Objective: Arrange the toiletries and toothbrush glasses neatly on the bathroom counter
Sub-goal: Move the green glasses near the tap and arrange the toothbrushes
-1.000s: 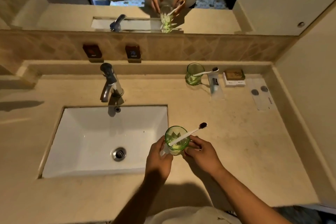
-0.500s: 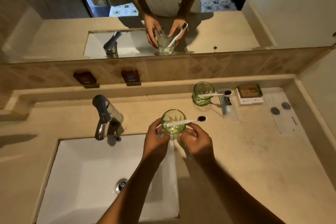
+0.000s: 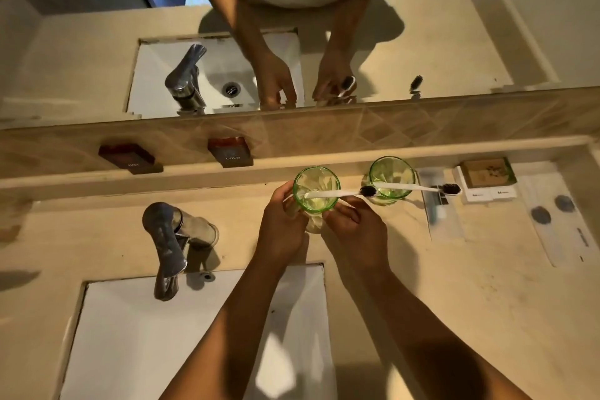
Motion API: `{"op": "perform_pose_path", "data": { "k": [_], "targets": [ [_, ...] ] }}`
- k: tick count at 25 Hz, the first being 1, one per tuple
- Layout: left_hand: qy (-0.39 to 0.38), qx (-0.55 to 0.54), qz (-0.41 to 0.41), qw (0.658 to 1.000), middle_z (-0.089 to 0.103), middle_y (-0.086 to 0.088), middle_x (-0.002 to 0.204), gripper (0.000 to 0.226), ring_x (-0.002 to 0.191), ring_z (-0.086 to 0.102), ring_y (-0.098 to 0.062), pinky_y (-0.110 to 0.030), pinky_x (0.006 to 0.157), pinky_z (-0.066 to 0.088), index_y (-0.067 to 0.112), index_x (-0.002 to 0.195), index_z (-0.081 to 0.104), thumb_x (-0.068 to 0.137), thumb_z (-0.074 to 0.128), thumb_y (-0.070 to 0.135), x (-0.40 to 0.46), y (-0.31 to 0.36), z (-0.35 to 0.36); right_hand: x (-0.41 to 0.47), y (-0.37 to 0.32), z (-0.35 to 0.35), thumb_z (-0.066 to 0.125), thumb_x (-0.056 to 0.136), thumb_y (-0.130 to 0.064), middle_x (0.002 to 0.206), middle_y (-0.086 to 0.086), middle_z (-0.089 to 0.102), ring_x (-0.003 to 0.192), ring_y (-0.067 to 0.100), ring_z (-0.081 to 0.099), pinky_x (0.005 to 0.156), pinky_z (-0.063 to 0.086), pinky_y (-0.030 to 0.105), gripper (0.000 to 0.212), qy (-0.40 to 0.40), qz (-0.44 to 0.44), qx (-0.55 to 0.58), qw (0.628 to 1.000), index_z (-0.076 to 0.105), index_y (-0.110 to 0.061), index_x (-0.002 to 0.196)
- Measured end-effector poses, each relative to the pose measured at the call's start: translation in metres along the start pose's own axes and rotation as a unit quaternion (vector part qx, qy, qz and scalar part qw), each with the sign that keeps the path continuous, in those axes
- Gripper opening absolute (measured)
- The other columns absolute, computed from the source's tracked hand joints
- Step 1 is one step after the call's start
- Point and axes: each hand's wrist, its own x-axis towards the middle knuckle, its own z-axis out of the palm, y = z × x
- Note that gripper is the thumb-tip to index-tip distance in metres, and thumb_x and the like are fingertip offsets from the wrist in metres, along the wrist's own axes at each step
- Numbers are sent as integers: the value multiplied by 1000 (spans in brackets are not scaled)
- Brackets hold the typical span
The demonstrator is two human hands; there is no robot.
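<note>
Two green glasses sit near the back ledge of a beige stone tabletop [image 3: 422, 318]: near glass [image 3: 316, 190] w/ white toothbrush [image 3: 339, 193] laid across its rim, bristles pointing right, and far glass [image 3: 392, 180] just beside it on the right w/ its own toothbrush [image 3: 418, 188]. Left hand [image 3: 281, 227] curls round the near glass's left side; right hand [image 3: 354, 229] curls fingers on its right side, so both grip it. White sink [image 3: 201, 334] set into tabletop at lower left, chrome tap [image 3: 168, 243] behind it. Right of the glasses: clear sachet [image 3: 436, 204], small soap box [image 3: 486, 183], flat packet [image 3: 558, 224]. Tiled splashback w/ HOT and COLD tags [image 3: 230, 151], mirror [image 3: 97, 42] above it.
</note>
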Motion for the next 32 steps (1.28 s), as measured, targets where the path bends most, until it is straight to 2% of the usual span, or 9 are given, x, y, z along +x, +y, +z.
{"op": "perform_pose_path", "data": {
  "k": [3, 6, 18, 21, 23, 25, 27, 29, 32],
  "targets": [
    [-15, -15, -3, 1000, 63, 0, 135, 58, 121, 61, -10, -7, 86, 52, 12, 143, 49, 90, 65, -4, 2, 6, 3, 9, 1, 7, 71, 69, -28, 84, -6, 78, 86, 14, 72, 84, 57, 54, 26, 15, 38, 32, 999, 73, -24, 95],
    [-22, -20, 0, 1000, 62, -1, 137, 61, 123, 59, -11, -4, 83, 49, 11, 144, 48, 88, 66, -7, 9, 2, 7, 14, 2, 7, 72, 68, -28, 76, -9, 74, 75, 10, 67, 82, 58, 56, 26, 16, 50, 41, 998, 72, -22, 93],
    [-21, -5, -15, 1000, 56, -2, 143, 66, 122, 53, -7, 3, 77, 44, 13, 148, 43, 89, 67, -5, 10, 1, 14, 16, 8, 9, 73, 75, -38, 93, -8, 78, 91, 13, 74, 86, 59, 51, 31, 2, 42, 49, 998, 73, -28, 104],
    [-16, -8, -8, 1000, 55, -3, 144, 67, 122, 52, -7, 2, 78, 45, 13, 148, 42, 89, 67, -7, 10, 2, 16, 15, 8, 8, 67, 80, -28, 95, -8, 78, 90, 13, 73, 87, 59, 50, 27, 4, 36, 53, 998, 72, -29, 106],
    [-9, -9, -2, 1000, 53, -3, 146, 67, 127, 50, -9, -1, 82, 47, 13, 149, 41, 89, 65, -7, 11, 0, 17, 14, 8, 8, 63, 82, -21, 98, -8, 78, 92, 15, 73, 87, 59, 51, 32, 2, 42, 61, 997, 71, -30, 111],
    [17, 10, -17, 1000, 51, -5, 149, 66, 136, 48, -16, -15, 97, 49, 12, 149, 41, 91, 61, -9, 10, -5, 15, 11, 11, 7, 64, 79, -23, 100, -8, 78, 95, 18, 73, 89, 58, 52, 39, 9, 57, 78, 995, 68, -33, 116],
    [71, 103, 12, 992, 55, -11, 145, 59, 134, 53, -26, -28, 105, 45, 8, 144, 49, 88, 57, -11, 8, -20, 5, 7, 15, 5, 65, 78, -25, 97, -6, 78, 92, 20, 74, 85, 60, 54, 38, 39, 64, 94, 993, 67, -31, 116],
    [97, 238, 74, 964, 59, -19, 137, 49, 127, 56, -35, -31, 103, 43, 2, 135, 56, 86, 57, -7, 10, -43, -9, 4, 16, 3, 68, 83, -26, 88, -1, 77, 79, 20, 74, 71, 62, 52, 30, 66, 68, 110, 989, 69, -28, 112],
    [74, 394, 131, 907, 47, -25, 148, 46, 139, 41, -40, -47, 116, 38, 2, 137, 53, 92, 54, 10, 18, -67, -26, 1, 9, 3, 72, 84, -36, 77, 1, 76, 69, 23, 72, 55, 60, 43, 28, 77, 73, 111, 988, 72, -28, 111]
  ]
}}
